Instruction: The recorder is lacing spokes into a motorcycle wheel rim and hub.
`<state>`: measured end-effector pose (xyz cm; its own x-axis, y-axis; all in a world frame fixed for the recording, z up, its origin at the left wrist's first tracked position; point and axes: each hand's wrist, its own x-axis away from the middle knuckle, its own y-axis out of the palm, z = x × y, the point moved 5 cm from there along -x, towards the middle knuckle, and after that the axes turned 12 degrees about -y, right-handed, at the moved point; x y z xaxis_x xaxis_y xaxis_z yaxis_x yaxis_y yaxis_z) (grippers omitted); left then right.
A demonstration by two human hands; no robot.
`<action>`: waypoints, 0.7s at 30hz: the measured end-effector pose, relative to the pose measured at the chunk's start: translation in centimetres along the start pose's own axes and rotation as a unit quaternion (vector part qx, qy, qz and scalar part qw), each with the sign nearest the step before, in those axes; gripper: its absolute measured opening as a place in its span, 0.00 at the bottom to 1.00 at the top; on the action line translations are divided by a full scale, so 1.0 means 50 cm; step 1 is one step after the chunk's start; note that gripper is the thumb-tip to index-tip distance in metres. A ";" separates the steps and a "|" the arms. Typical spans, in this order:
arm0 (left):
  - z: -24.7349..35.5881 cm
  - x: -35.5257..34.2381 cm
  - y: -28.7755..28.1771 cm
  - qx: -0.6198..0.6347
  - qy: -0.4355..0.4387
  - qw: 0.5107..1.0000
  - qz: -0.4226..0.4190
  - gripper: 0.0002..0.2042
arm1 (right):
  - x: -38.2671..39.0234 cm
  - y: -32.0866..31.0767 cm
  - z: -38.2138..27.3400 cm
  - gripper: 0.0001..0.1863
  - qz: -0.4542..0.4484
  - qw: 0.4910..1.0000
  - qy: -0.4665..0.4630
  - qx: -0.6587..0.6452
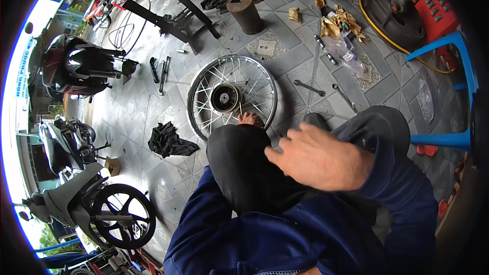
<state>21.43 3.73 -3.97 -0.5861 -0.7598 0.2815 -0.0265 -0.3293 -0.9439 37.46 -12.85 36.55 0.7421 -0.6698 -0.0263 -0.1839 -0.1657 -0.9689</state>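
A spoked motorcycle wheel (274, 87) lies flat on the tiled floor in front of my knees, its round hub (224, 98) facing up. Over its near side reaches my left hand (250, 118), closed at the spokes beside the hub, with the wrist hidden behind my left knee. A thin pale piece stands by these fingers; whether it is a spoke I cannot tell. Raised above my right thigh, my right hand (321, 157) is slightly blurred, its thumb apart from the bent fingers. Nothing shows in it. Right of the wheel lie an open-ended wrench (309, 88) and another wrench (344, 98).
A black cloth (170, 140) and hand tools (164, 75) lie left of the wheel. Beyond it stand a rusty metal cylinder (246, 14) and a black metal stand (168, 18). Torn brown paper (342, 23) and a blue chair (463, 71) are at right. Parked motorbikes (84, 69) line the left.
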 end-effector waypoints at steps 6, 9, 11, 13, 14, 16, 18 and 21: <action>-0.050 0.003 0.024 0.026 -0.039 0.996 0.080 0.06 | -0.007 0.038 -0.022 0.21 -0.210 0.976 -0.025 -0.055; -0.038 -0.001 0.030 0.041 -0.023 0.990 0.131 0.05 | -0.025 0.026 -0.013 0.21 -0.194 0.979 -0.029 -0.048; -0.033 -0.005 0.016 0.031 -0.054 0.987 0.151 0.04 | -0.041 0.014 -0.013 0.20 -0.157 0.986 -0.033 -0.055; -0.048 0.007 0.041 0.024 -0.077 0.978 0.194 0.03 | -0.059 0.003 -0.025 0.20 -0.153 0.986 -0.061 -0.033; -0.033 -0.009 0.038 0.028 -0.058 0.972 0.226 0.03 | -0.058 0.004 -0.023 0.19 -0.175 0.982 -0.039 -0.062; 0.018 -0.025 0.041 0.083 -0.033 0.973 0.211 0.03 | -0.047 0.024 -0.006 0.19 -0.199 0.975 0.007 -0.103; -0.094 -0.048 0.218 0.157 -0.085 0.978 0.108 0.04 | -0.064 0.021 -0.034 0.21 -0.217 0.971 -0.050 -0.088; -0.099 -0.087 0.315 0.726 -0.022 0.686 0.048 0.04 | -0.083 0.016 -0.021 0.21 -0.238 0.966 -0.043 -0.094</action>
<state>19.54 4.62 -20.94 -0.5023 -0.8231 0.2650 0.8637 -0.4633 0.1981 33.55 -10.99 36.13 0.8204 -0.4243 0.3834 0.0835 -0.5743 -0.8143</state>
